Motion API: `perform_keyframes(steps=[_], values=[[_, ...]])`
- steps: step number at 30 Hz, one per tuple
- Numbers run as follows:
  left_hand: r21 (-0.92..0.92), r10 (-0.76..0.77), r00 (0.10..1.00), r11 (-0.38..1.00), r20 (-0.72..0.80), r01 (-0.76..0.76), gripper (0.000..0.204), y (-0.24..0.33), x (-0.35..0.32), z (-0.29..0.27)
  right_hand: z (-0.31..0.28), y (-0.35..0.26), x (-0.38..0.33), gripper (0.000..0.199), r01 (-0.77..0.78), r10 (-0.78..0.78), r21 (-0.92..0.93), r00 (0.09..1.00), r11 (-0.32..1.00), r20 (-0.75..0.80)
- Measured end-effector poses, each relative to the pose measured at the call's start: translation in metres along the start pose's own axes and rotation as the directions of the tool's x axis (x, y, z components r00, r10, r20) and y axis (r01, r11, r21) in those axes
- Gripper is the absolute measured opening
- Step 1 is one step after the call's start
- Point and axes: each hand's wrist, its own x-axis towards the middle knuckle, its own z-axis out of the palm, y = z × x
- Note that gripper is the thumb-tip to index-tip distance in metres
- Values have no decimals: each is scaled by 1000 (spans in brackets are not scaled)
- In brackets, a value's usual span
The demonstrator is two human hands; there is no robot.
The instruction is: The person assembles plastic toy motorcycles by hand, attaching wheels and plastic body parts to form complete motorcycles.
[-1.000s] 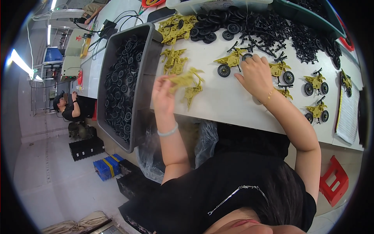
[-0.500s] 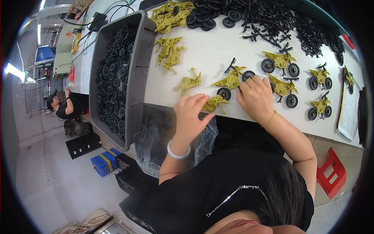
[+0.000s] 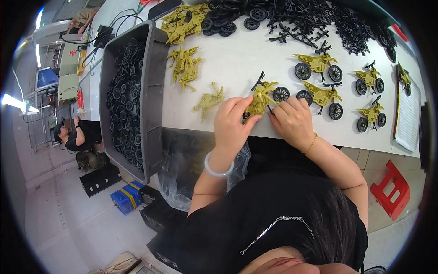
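Left hand (image 3: 231,122) closer to right hand (image 3: 294,122) — yellow frame (image 3: 257,105) pinched, right's contents unclear.

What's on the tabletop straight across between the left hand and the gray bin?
In the head view, one yellow toy bike body, without wheels, lies between the left hand and the gray bin.

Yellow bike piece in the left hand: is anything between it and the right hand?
Just a small dark sliver shows between the yellow bike piece and the right hand, too small to name. Nothing else visible stands in the way.
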Motion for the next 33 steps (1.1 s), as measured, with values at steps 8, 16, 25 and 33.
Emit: perform_keyframes(steps=[8,16,25,33], values=[[110,1,999,994,37,-5,45,1,9,18,2,2,-6,20,18,-18,19,1000,1000,-20],[106,8,997,994,81,-17,42,0,8,17,2,3,-5,16,4,-2,41,999,999,-54],[49,18,1000,999,9,-18,38,-3,3,26,1,5,-4,14,-11,12,7,997,1000,-76],[-277,-163,986,950,-45,145,25,1,-3,24,-6,3,-5,11,40,-41,-9,979,999,-202]])
